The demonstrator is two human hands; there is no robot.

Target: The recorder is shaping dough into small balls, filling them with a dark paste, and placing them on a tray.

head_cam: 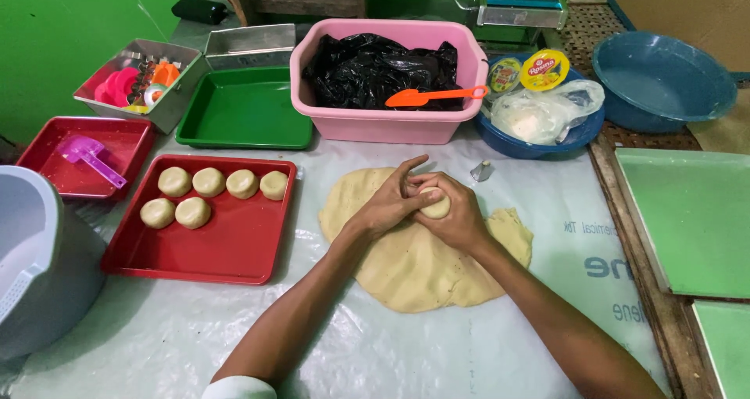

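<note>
A wide, flat sheet of pale dough [422, 262] lies on a plastic-covered table [156, 336], and everything here is placed from it. Behind the sheet stands a pink tub [387, 121] lined with black plastic, an orange spatula [433, 96] across its rim. Left of the sheet sits a red tray [226, 250] holding six flattened dough rounds [209, 182] in two rows. Directly above the sheet's upper middle, both hands meet. The right hand [461, 215] cups a small dough ball [436, 203] from below and the right; the left hand [391, 203] closes over it from the left, fingers pressing its top. The ball looks roundish, with no clear long axis, though fingers hide most of it. Both hands touch it equally. The tray lies on the left hand's side.
</note>
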